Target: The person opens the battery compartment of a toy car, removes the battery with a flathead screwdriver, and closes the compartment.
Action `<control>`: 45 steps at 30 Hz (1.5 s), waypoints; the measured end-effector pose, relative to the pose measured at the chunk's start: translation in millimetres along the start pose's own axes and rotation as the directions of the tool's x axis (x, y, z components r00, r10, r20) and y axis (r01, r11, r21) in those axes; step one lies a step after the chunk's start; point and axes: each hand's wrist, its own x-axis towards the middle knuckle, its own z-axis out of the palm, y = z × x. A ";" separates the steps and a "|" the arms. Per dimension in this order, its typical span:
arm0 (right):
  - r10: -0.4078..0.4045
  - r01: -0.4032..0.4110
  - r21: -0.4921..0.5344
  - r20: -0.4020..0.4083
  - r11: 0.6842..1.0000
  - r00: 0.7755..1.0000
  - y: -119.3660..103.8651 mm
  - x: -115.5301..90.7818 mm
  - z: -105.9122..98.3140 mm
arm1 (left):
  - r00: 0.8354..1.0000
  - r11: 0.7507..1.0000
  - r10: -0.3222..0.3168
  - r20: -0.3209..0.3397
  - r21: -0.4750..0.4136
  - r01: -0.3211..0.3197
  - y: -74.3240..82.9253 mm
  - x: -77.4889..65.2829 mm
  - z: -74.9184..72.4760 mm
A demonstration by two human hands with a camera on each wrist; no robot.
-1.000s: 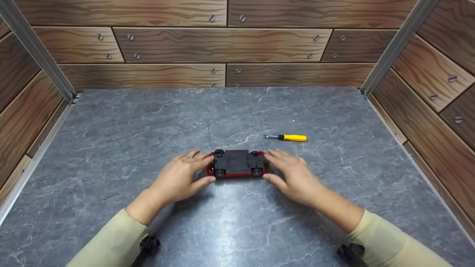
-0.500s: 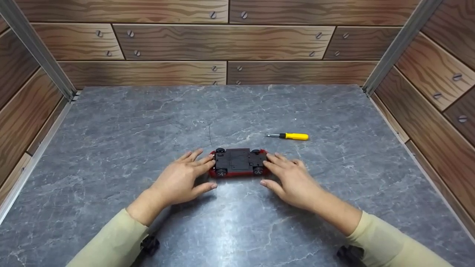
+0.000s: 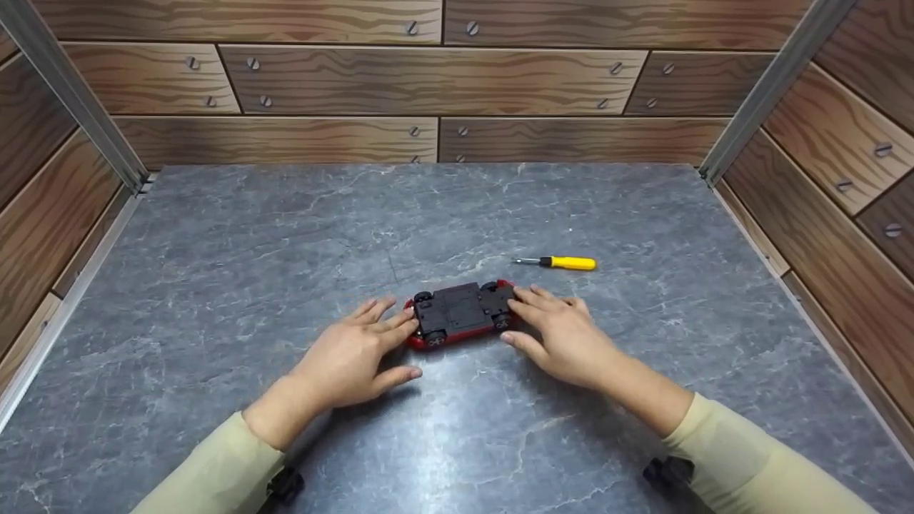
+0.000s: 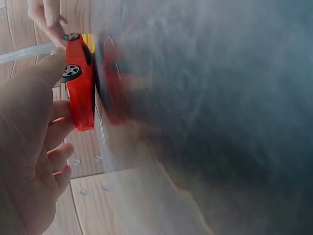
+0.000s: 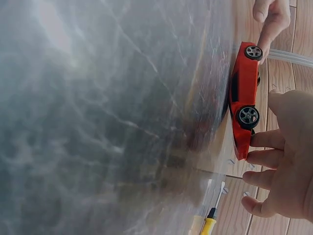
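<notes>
A red toy car [image 3: 460, 312] lies upside down on the table, its black underside and wheels facing up. It sits at a slant, the right end farther from me. My left hand [image 3: 350, 357] touches the car's left end with its fingertips, thumb held apart from it. At the other end the fingers of my right hand [image 3: 568, 341] touch the car, fairly straight, with the thumb off to the near side. Both wrist views show the red side of the car [image 4: 80, 83] with its silver-spoked wheels. Behind the right hand lies a screwdriver [image 3: 568, 263] with a yellow handle.
The grey marbled tabletop [image 3: 285, 221] runs back to a wood-patterned wall [image 3: 428, 78]. Similar panels and metal posts stand on both sides. A thin dark line marks the table just behind the car.
The car has turned slightly, its left end coming nearer to me and its right end going farther away. My left hand has come slightly nearer with it. The screwdriver stays where it was.
</notes>
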 end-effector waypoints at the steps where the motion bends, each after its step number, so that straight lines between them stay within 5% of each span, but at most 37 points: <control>1: -0.002 0.002 0.001 -0.001 1.000 1.000 0.8 1.6 -0.5 | 1.000 1.000 0.006 -0.001 0.004 -0.006 1.6 -0.4 -0.2; 26: 0.047 -0.047 0.015 0.058 0.999 0.997 7.1 48.9 -4.1 | 0.993 0.991 0.115 0.037 0.059 -0.117 40.7 -1.2 0.6; 45: 0.001 -0.004 0.048 0.076 0.999 0.997 4.4 72.5 -1.9 | 0.983 0.980 0.177 0.046 0.083 -0.180 65.0 4.8 7.5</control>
